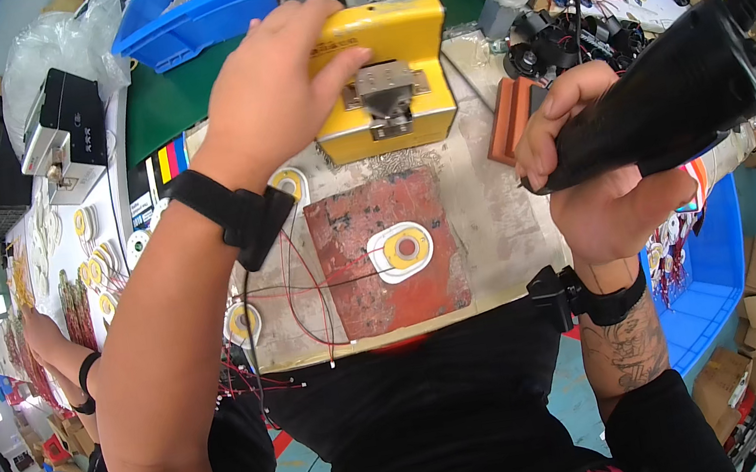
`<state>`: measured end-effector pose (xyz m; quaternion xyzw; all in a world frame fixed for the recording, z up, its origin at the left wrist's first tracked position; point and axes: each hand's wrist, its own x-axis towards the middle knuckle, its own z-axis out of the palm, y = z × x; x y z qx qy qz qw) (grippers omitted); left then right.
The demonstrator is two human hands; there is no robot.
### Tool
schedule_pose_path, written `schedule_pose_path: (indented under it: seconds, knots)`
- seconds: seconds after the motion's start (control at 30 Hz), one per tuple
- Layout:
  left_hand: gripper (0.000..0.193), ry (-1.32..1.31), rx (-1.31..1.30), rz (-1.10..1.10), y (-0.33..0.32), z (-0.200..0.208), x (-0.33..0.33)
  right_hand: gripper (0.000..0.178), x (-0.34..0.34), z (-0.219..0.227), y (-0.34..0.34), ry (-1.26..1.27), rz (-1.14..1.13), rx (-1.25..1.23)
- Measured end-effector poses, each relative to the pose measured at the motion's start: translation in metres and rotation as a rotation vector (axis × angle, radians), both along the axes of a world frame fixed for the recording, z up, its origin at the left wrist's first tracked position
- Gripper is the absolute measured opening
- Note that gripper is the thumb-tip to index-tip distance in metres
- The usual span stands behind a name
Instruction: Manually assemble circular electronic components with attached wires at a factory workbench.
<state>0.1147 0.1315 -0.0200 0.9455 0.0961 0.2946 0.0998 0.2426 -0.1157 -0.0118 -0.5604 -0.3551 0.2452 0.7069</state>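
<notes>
Here the left hand (275, 86) rests on the yellow box-shaped metal machine (384, 71), fingers curled loosely over its top edge, thumb stretched toward the grey metal fitting (387, 92) on its front. The right hand (596, 171) is wrapped tightly round a thick black cylindrical power tool (676, 88), raised at the bench's right side. Between them, on a worn red rectangular mat (364, 272), lies a flat white oval part with a yellow ring (402, 251), thin red wires (294, 291) trailing left. Blue plastic bins (202, 14) stand behind the machine.

glossy yellow plastic box (391, 51), worn mat (369, 237)
</notes>
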Motion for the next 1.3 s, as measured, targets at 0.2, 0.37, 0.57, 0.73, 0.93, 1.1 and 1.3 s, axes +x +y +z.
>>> schedule_pose_path:
  seconds: [0.2,0.37,0.57,0.73,0.93,1.1,1.3]
  knots:
    - [0.038,0.038,-0.083,0.049,0.009,0.005,0.006,0.115,-0.004,0.007,-0.002,-0.008,-0.065,0.016]
    - [0.039,-0.019,-0.079,0.052,0.001,0.001,0.006,0.114,0.004,0.005,0.006,0.000,-0.020,0.034]
    - [0.038,0.023,-0.110,0.062,-0.002,0.001,0.008,0.114,-0.003,0.012,0.003,-0.051,-0.072,-0.015]
    - [0.044,0.032,-0.047,0.059,0.004,0.004,0.009,0.112,-0.003,0.004,-0.012,-0.033,-0.081,-0.007]
    - [0.044,0.061,-0.092,0.110,-0.004,0.009,0.016,0.110,0.006,0.004,-0.038,-0.090,-0.142,-0.054]
    - [0.043,0.088,-0.143,0.142,-0.012,0.014,0.013,0.111,0.005,0.005,-0.032,-0.085,-0.195,-0.050]
    - [0.043,-0.243,-0.009,0.162,-0.036,0.018,-0.022,0.114,0.013,0.024,0.015,-0.059,-0.109,0.154]
